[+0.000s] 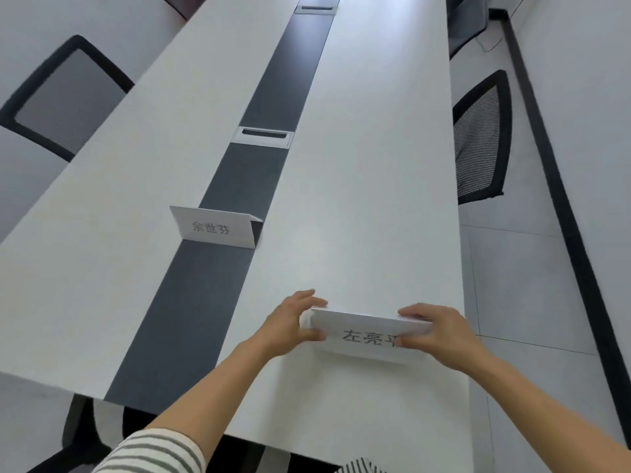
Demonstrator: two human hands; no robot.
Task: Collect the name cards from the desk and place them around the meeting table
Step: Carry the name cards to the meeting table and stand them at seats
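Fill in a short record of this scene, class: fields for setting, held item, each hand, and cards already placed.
setting: long white meeting table with mesh chairs
held item: name card stack
left hand: grips stack's left end
right hand: grips stack's right end
already placed: one standing name card on the dark centre strip

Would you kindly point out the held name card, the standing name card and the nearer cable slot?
Held name card (365, 336): head view, printed front face.
Standing name card (213, 228): head view, printed face.
Nearer cable slot (262, 133): head view, dark opening.
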